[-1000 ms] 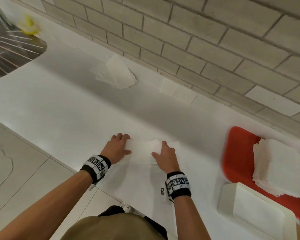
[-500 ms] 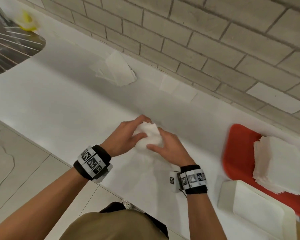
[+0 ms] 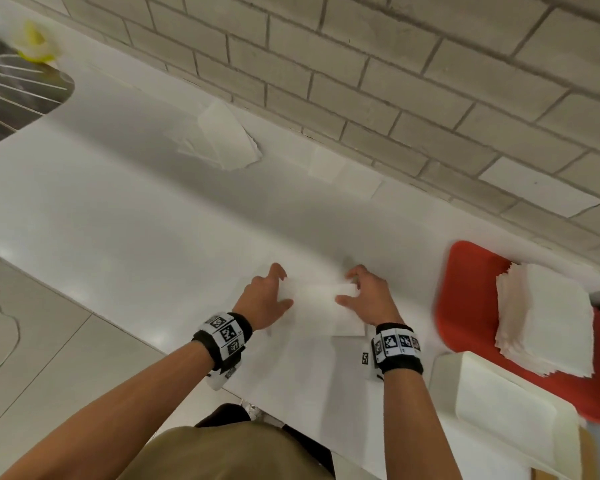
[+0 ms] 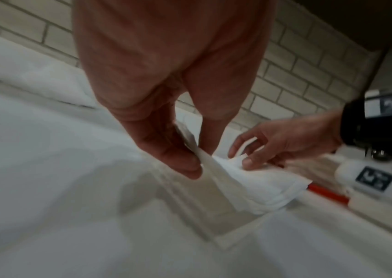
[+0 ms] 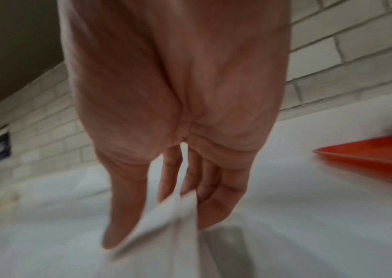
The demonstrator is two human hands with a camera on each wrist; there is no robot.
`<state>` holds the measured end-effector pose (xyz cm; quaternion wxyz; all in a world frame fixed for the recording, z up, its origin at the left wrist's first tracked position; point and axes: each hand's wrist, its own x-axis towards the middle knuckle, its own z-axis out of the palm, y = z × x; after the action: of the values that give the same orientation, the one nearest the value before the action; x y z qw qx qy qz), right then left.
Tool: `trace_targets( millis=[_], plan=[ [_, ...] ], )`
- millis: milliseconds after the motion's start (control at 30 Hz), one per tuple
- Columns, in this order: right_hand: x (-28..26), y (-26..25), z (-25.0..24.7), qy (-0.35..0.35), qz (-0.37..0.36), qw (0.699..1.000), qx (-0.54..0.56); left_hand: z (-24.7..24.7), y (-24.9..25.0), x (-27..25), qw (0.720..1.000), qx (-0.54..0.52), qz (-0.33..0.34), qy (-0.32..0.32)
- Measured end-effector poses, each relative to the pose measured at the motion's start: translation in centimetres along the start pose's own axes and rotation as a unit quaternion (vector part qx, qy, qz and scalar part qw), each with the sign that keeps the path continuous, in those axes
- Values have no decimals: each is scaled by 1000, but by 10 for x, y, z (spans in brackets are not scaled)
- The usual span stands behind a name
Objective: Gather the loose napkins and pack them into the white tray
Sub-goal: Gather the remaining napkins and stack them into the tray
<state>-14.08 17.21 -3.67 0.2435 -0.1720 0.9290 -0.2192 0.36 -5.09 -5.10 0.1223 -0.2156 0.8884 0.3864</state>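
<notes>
left hand (image 3: 265,299): pinches the left edge of a small bundle of napkins (image 3: 321,308) between thumb and fingers, lifted slightly off the table (image 3: 118,244)
right hand (image 3: 368,299): thumb and fingers close on the bundle's right edge; holding both ends likely keeps the sheets squared before carrying
white tray (image 3: 499,407): near right corner, nothing visible in it, just near of the red tray (image 3: 465,271)
stacked napkins (image 3: 544,317): tall pile resting on the red tray
loose napkins left: a tilted heap (image 3: 226,140) against the far brick wall (image 3: 361,64), flat sheets (image 3: 340,171) to its right, so gathering seems only begun
table: plain white, smooth, running along the wall
room: pale tiled floor (image 3: 32,323) on the near left
</notes>
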Motion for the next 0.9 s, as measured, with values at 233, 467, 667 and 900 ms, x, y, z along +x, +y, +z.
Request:
trace_targets(
  millis=[233, 467, 667, 900],
  plan=[
    [-14, -16, 23, -93, -84, 975, -183, 11, 0, 3, 976, 201, 81, -35],
    [-67, -13, 16, 47, -114, 987, -106, -2, 10, -22, 979, 111, 171, 17],
    [-98, -22, -4, 236, -178, 943, -152, -17, 34, -42, 947, 149, 245, 144],
    [-86, 0, 23, 140, -107, 971, -161, 3, 32, -21, 956, 226, 183, 48]
  ],
)
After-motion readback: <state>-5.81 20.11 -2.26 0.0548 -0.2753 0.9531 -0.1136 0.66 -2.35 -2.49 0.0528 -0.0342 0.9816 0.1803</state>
